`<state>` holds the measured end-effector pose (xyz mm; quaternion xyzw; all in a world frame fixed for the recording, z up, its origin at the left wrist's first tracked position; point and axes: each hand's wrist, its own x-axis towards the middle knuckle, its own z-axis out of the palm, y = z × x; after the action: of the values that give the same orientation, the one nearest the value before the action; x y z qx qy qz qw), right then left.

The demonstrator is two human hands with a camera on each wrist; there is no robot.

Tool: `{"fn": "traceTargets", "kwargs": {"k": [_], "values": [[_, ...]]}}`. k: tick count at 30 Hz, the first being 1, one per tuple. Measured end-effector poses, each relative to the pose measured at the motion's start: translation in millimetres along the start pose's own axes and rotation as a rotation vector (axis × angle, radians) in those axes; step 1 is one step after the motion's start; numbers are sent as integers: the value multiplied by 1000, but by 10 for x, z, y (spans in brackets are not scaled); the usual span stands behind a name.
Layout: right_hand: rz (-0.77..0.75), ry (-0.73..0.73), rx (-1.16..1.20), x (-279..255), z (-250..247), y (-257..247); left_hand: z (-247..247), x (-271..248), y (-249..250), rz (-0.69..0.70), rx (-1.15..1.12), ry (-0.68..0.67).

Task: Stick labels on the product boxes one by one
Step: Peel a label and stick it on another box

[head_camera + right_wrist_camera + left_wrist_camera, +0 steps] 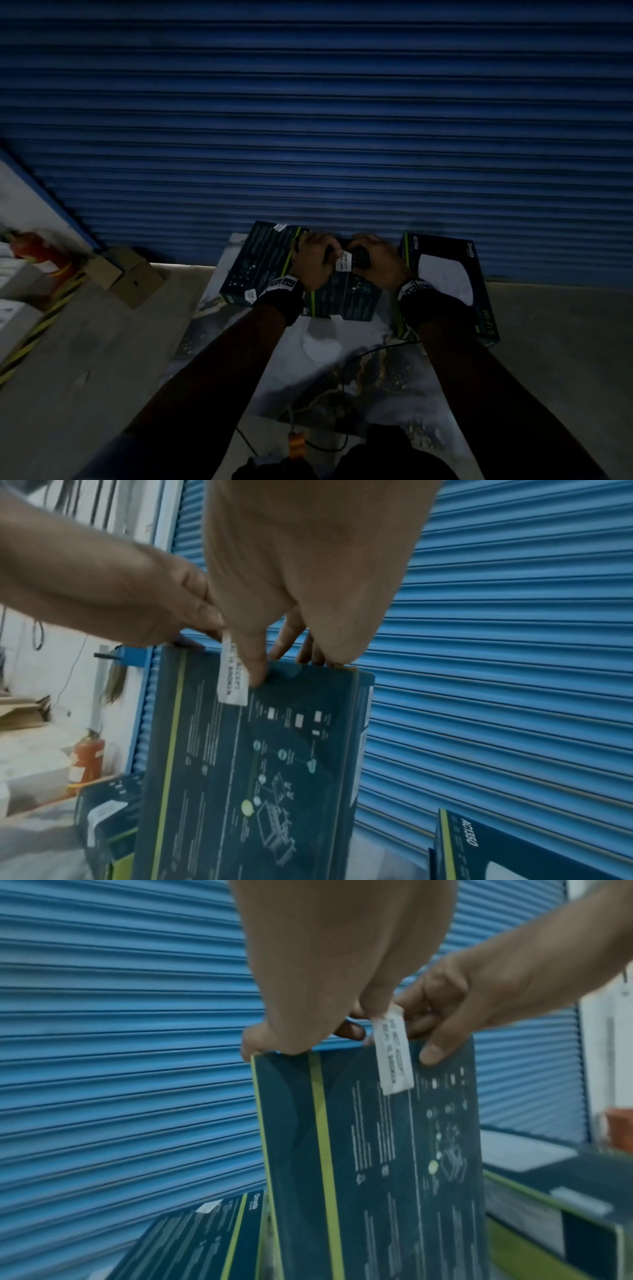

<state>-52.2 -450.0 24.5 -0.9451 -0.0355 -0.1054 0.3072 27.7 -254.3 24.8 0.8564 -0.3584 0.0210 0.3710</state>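
So your left hand (313, 263) grips the top left corner of the upright product box (373, 1164), fingers curled over its upper edge, thumb side toward you. Your right hand (375, 262) holds the same top edge further right, thumb (255, 666) pressed flat on the printed face, other fingers hooked behind. White seal label (392, 1056) sits at the top edge between both hands, lower part lying on the box face, upper end bent up over the edge near your left fingertips; printed text reads something like "do not accept, seal is broken", blurry. Cannot tell if the upper end is stuck down yet. Box stands on its lower edge on the marbled mat (318, 346), dark teal with a lime stripe, diagram side facing you. Second box (257, 263) lies flat to the left, small white labels on it. Third box (448, 284) marked AC1350 and Wi-Fi 5 lies to the right, just beside your right wrist. Blue roller shutter (342, 120) close behind everything. Red fire extinguisher (87, 758) and cardboard pieces far left.
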Motion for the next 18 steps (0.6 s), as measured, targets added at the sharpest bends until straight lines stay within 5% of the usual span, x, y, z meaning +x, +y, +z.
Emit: {"fn": "traceTargets", "kwargs": {"k": [18], "values": [[60,-31,-59,10,-5,9,-33,-70,-184,69,-93,-196]]}}
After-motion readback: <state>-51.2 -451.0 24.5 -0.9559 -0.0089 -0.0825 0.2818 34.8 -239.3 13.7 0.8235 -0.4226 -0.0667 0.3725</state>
